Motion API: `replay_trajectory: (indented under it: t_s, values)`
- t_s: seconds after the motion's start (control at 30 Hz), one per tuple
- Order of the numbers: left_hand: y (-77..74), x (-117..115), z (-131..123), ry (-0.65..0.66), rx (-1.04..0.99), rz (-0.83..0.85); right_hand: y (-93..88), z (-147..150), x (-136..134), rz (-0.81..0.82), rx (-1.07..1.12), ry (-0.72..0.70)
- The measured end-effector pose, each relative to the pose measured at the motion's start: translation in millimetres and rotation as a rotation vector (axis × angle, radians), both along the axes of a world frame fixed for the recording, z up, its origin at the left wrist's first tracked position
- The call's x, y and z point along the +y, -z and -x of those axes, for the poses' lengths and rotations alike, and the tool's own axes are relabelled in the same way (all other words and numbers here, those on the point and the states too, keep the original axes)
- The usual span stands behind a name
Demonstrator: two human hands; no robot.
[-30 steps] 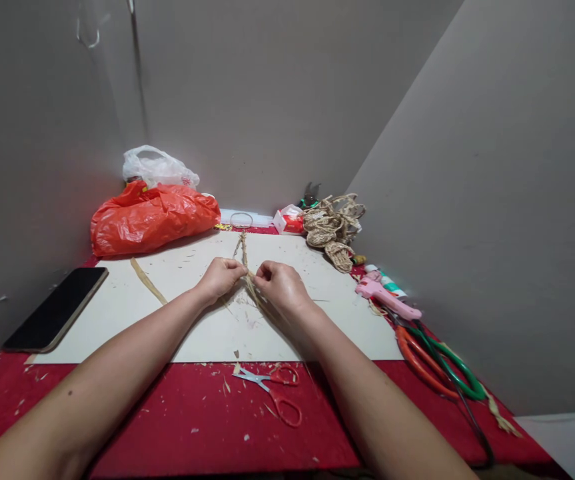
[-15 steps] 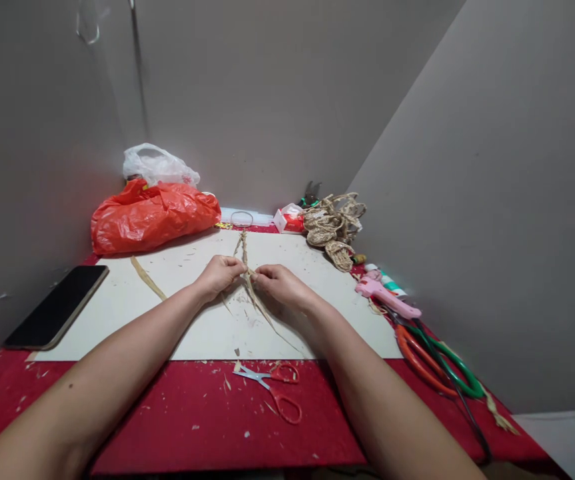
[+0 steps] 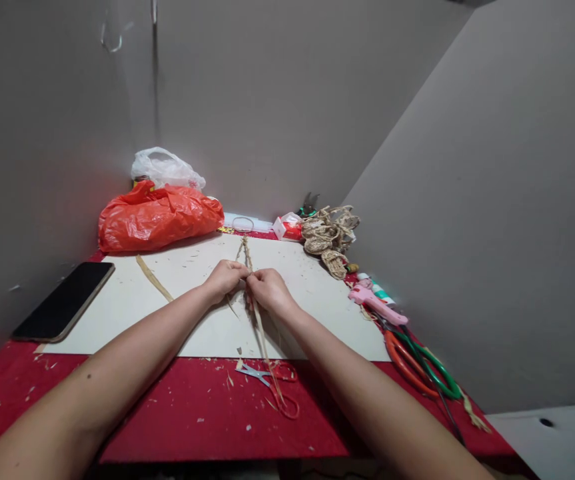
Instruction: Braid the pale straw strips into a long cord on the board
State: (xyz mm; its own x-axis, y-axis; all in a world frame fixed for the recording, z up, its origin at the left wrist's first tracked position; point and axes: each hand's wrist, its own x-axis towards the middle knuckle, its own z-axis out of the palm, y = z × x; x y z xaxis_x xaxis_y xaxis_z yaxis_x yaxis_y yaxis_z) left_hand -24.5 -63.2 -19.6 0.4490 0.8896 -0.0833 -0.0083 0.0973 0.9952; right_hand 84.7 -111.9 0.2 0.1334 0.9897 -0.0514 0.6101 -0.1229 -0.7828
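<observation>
Braided straw cord (image 3: 246, 251) is around the middle of the table (image 3: 167, 420), over the white board (image 3: 317, 327), one end pointing at the far edge. From my end the red print (image 3: 192, 184) on the white plastic bag (image 3: 164, 172) near the far left corner is too small to read. I've got both forearms (image 3: 137, 350) coming in over the near edge, left hand (image 3: 226, 279) and right hand (image 3: 268, 290) nearly meeting. Left fingers are pinched closed on the cord; right ones pinch its loose strands (image 3: 260, 327), thin and dry-looking, trailing over the red-handled scissors (image 3: 260, 375).
</observation>
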Motion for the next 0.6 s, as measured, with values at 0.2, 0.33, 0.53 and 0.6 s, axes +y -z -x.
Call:
replay_trajectory:
  t_s: [0.2, 0.33, 0.53, 0.6]
  values:
    - [-1.2, 4, 5, 0.030, -0.141, 0.109, -4.3, 16, 1, -0.121, -0.515, 0.059]
    - [2.0, 7, 6, -0.008, -0.151, 0.143, -6.1, 25, -3, -0.095, -0.529, 0.006]
    - [0.9, 6, 4, -0.067, -0.184, 0.176, -28.4, 1, -18, -0.053, -0.106, -0.132]
    - [-0.4, 6, 5, -0.064, -0.185, 0.181, -35.4, -12, -15, -0.218, 0.017, 0.053]
